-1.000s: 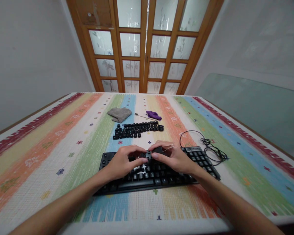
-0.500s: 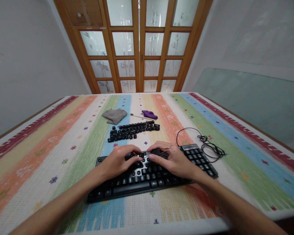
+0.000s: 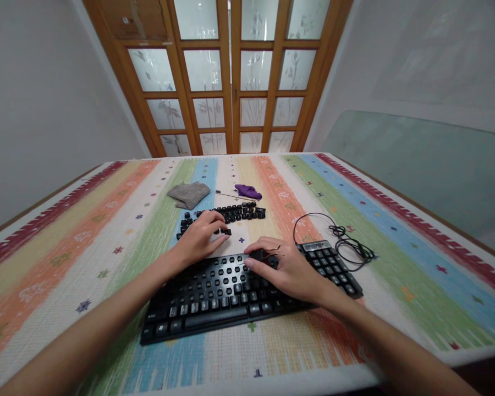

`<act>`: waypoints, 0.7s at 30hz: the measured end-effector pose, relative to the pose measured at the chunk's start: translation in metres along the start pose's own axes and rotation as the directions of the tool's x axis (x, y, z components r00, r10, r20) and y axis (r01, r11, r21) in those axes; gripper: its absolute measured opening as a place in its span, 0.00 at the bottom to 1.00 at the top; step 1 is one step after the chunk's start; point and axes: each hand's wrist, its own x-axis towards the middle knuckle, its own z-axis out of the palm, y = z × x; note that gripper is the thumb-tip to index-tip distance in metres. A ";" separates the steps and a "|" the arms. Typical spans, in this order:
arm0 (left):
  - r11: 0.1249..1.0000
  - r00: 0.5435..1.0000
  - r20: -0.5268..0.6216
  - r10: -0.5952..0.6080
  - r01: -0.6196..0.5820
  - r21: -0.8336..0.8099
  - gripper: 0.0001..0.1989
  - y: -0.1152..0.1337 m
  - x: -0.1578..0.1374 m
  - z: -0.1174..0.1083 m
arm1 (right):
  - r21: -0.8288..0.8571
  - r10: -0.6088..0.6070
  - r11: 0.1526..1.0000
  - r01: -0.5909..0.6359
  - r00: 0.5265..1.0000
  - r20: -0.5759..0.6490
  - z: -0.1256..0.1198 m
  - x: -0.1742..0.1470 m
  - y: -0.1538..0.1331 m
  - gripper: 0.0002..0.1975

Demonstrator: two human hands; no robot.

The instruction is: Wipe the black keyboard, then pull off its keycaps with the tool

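Note:
A black keyboard (image 3: 214,316) lies slightly slanted on the table, its upper left rows bare of caps, with lower and right-hand keys still fitted. My right hand (image 3: 286,269) rests over its upper middle, closed round a wire keycap puller (image 3: 257,254) with a black handle; the wires point right. Beyond the keyboard's top edge, my left hand (image 3: 202,236) pinches a black keycap (image 3: 227,232) between thumb and fingertips, at the near side of the loose keycaps (image 3: 247,211). That hand covers part of these rows.
A grey cloth (image 3: 188,194) lies behind the loose keycaps, with a purple cloth (image 3: 248,191) to its right and a thin rod-like brush (image 3: 233,195) between them. The keyboard's coiled cable (image 3: 346,236) lies at right. A striped cloth (image 3: 119,286) covers the table.
My left hand has moved from the keyboard forward and left to the loose keycaps. My right hand stays over the keyboard with the puller. The view has shifted slightly.

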 end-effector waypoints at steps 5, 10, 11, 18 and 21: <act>0.994 1.000 0.029 -0.003 0.000 0.107 0.03 -0.012 0.015 0.011 | 0.003 -0.010 1.000 0.010 1.000 0.005 0.000 0.000 0.000 0.07; 0.986 0.998 0.067 -0.001 -0.010 0.167 0.03 -0.015 0.021 0.021 | -0.009 -0.026 1.000 0.026 1.000 -0.002 -0.001 -0.001 0.000 0.07; 0.984 0.997 0.073 -0.006 -0.007 0.176 0.03 -0.016 0.021 0.022 | -0.012 -0.031 0.999 0.031 1.000 -0.001 -0.001 -0.001 0.000 0.07; 0.974 0.992 0.110 -0.054 0.027 0.225 0.03 -0.017 0.024 0.028 | -0.025 -0.030 0.999 0.030 1.000 0.008 -0.001 -0.002 -0.001 0.07; 0.965 0.988 0.128 -0.092 0.056 0.257 0.03 -0.016 0.027 0.027 | -0.027 -0.035 0.999 0.035 0.999 0.006 -0.001 -0.002 -0.001 0.07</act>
